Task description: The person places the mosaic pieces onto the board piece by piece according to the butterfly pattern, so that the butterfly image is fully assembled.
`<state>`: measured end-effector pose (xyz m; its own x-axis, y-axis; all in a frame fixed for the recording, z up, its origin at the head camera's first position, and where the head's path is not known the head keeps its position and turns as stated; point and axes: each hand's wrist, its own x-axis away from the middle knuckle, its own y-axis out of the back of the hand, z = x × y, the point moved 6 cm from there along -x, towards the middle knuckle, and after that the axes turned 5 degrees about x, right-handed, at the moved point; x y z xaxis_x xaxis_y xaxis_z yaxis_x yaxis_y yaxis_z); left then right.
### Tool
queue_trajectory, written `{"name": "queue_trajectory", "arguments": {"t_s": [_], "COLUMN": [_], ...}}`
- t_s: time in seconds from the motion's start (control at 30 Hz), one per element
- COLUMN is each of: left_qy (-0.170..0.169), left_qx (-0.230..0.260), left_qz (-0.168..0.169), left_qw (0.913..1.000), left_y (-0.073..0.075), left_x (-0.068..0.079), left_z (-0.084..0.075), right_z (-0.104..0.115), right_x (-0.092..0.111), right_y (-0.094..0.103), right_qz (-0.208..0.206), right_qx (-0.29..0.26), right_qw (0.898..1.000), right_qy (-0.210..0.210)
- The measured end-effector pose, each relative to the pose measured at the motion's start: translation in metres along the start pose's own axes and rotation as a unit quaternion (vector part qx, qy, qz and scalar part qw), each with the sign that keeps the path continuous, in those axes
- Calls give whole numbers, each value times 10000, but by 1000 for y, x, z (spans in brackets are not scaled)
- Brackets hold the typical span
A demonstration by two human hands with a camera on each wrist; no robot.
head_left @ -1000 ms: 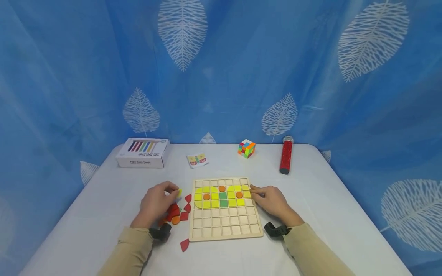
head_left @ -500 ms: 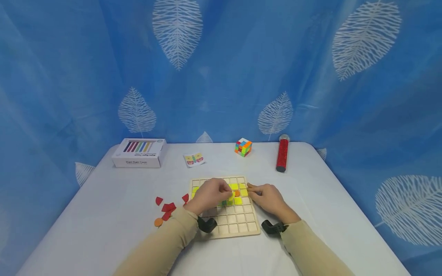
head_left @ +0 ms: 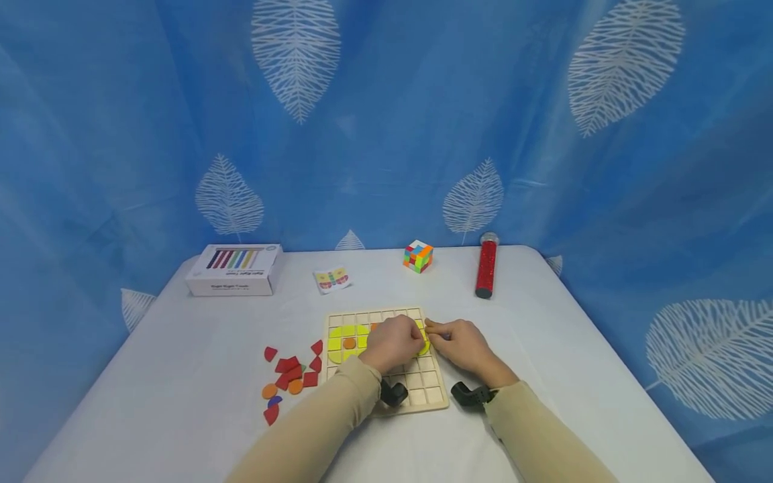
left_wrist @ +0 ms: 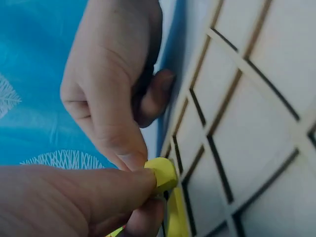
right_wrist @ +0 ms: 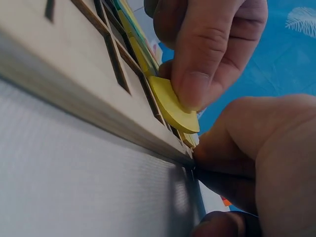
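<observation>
My left hand (head_left: 394, 343) is over the wooden grid board (head_left: 432, 396), pinching a yellow quarter-circle tile (right_wrist: 172, 106) between thumb and finger. The tile lies tilted at a cell near the board's right edge. My right hand (head_left: 462, 346) grips that edge, its fingertips close to the tile in the left wrist view. Yellow tiles (head_left: 335, 345) and an orange round tile (head_left: 349, 343) sit in cells on the board's left side. My left hand and sleeve hide the middle of the pattern.
Loose red tiles (head_left: 293, 373), orange discs (head_left: 269, 390) and a purple piece (head_left: 274, 401) lie left of the board. Behind it are a butterfly picture card (head_left: 332, 280), a white box (head_left: 232, 270), a puzzle cube (head_left: 418, 256) and a red glittery tube (head_left: 486, 266).
My left hand has carried a yellow tile from the loose pieces rightward across the board to its right edge. My right hand has stayed at that edge. The head view has shifted slightly.
</observation>
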<state>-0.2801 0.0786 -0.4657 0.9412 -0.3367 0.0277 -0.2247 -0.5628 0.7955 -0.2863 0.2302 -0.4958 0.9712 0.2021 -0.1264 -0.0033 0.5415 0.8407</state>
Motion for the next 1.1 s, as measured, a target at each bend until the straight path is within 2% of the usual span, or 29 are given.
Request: {"name": "queue_trajectory", "arguments": {"t_s": [0.27, 0.63, 0.9, 1.0, 1.1], "left_qy": [-109, -79, 126, 103, 93], "left_qx": [-345, -426, -413, -48, 449], "left_qz": [-128, -222, -231, -325, -553], "left_qw": [9993, 9988, 9988, 9994, 9974], "left_y": [2, 0, 2, 9, 33], "left_x": [-1, 0, -1, 2, 13], "left_z": [-2, 1, 7, 11, 23], "right_z": [2, 1, 2, 2, 0], "right_x": [-2, -1, -3, -3, -3], "right_y": [2, -1, -2, -2, -2], "right_qz": [-8, 86, 132, 144, 186], "right_qx": [38, -33, -53, -13, -5], "right_qw": [9999, 9998, 9998, 9998, 9996], "right_qy": [-102, -150, -143, -153, -228]}}
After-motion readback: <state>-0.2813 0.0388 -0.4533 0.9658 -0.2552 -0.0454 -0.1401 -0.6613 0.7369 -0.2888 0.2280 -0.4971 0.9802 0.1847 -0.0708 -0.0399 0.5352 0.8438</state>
